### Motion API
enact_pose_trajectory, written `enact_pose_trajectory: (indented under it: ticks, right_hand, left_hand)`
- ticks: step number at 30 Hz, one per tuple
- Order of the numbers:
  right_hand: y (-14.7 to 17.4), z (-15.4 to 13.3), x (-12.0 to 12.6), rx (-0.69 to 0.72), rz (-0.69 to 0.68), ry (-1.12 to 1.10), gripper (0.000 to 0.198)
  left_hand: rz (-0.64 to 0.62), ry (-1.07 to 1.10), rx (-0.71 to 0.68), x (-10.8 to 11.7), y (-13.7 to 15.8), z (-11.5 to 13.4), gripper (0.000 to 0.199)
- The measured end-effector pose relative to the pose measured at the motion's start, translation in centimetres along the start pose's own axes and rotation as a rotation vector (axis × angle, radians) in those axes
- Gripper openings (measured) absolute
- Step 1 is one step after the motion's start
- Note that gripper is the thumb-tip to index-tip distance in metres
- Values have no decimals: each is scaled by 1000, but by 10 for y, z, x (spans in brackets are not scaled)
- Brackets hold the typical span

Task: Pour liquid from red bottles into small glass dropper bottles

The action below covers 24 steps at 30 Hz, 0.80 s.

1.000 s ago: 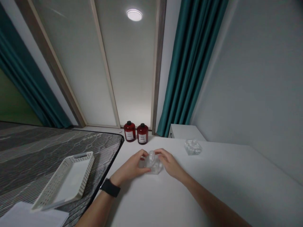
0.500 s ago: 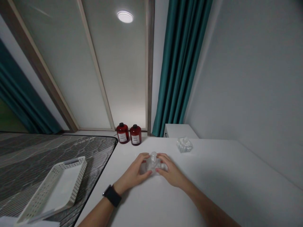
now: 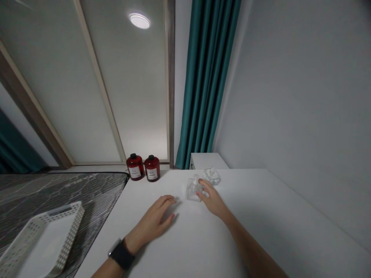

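Note:
A clear, square-sided bottle (image 3: 191, 190) with a rounded top stands on the white table (image 3: 185, 239). My right hand (image 3: 213, 200) grips its right side, thumb and fingers curled against it. Just behind, to the right, is a second clear glass-like object (image 3: 213, 176); its exact kind is hard to make out. To the left and nearer to me, my left hand (image 3: 155, 218) is held over the table with its fingers apart and nothing in them. A dark watch is on that wrist.
Two dark red bottles (image 3: 152, 170) with black caps and white labels stand at the table's back left corner. On the grey striped surface to the left lies a white perforated basket (image 3: 77, 220). A low white cabinet (image 3: 207, 160) and a teal curtain (image 3: 199, 88) are behind the table.
My left hand has let go of the clear bottle and drawn back to the left. My right hand has moved the bottle closer to the other clear object. The view has turned slightly right.

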State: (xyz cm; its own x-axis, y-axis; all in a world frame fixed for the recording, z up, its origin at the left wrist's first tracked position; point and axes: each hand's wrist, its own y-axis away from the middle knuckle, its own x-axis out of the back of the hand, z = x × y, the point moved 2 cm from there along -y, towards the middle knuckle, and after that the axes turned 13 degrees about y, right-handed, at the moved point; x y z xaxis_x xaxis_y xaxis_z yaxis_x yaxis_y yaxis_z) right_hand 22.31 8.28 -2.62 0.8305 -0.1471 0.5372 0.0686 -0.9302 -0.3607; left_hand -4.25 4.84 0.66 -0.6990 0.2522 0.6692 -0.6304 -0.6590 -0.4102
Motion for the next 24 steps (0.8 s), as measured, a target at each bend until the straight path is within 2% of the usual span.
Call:
enact_pose_trajectory:
  ticks: [16,19,24]
  right_hand:
    - [4,9,-19,-18,57,97,45]
    - [4,3,-17,-15,110,134,46]
    - [2,-10,-3,13,207,189,32]
  left_hand:
    - [-83,-14,40,-3,-3,6,28]
    - [-82,-12,38,-4,-2,7,28]
    - [-92,-28,42,-6,-1,4,25]
